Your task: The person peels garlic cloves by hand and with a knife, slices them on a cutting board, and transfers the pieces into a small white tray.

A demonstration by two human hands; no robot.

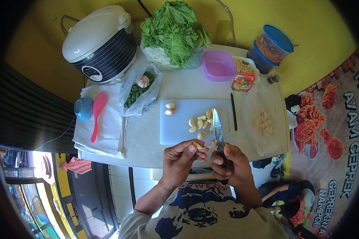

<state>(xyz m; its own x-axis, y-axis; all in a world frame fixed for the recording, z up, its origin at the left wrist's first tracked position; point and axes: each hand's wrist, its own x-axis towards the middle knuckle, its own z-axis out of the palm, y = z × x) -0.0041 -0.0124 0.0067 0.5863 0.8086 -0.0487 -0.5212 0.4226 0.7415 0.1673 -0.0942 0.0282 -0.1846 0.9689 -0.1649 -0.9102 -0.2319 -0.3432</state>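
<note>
My left hand (182, 159) pinches a garlic clove (197, 145) just in front of the cutting board's near edge. My right hand (232, 162) is wrapped round the dark handle of a knife (217, 126), whose blade points away from me over the board. A thin strip of peel hangs between the clove and the blade. On the white cutting board (175, 133) lie several peeled cloves (200, 123) in a group beside the blade. Two cloves with skin (170, 106) lie near its upper left corner. Pale peelings (266, 122) rest on a clear plastic bag at the right.
A rice cooker (99, 44), leafy lettuce (175, 34) in a tub, a purple container (219, 66) and stacked tubs (273, 44) line the back. A bag of green chillies (137, 93), a pink rice paddle (98, 115) and a blue cup (83, 108) stand left. Another person (287, 197) is lower right.
</note>
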